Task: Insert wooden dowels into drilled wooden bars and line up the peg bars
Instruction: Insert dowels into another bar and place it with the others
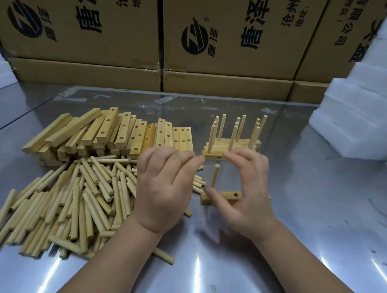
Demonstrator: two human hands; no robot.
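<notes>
A drilled wooden bar lies on the metal table in front of me with one dowel standing upright in its left hole. My right hand arches over the bar, its thumb touching the bar's front left part and its fingers curved above; the bar's right end is hidden under the palm. My left hand hovers just left of the upright dowel, with blurred fingers stretched toward it and nothing visibly held. Behind, several finished peg bars stand lined up, each with three dowels.
A heap of loose dowels covers the table at the left, with a stack of drilled bars behind it. Cardboard boxes wall off the back. White foam blocks are stacked at the right. Shiny metal table.
</notes>
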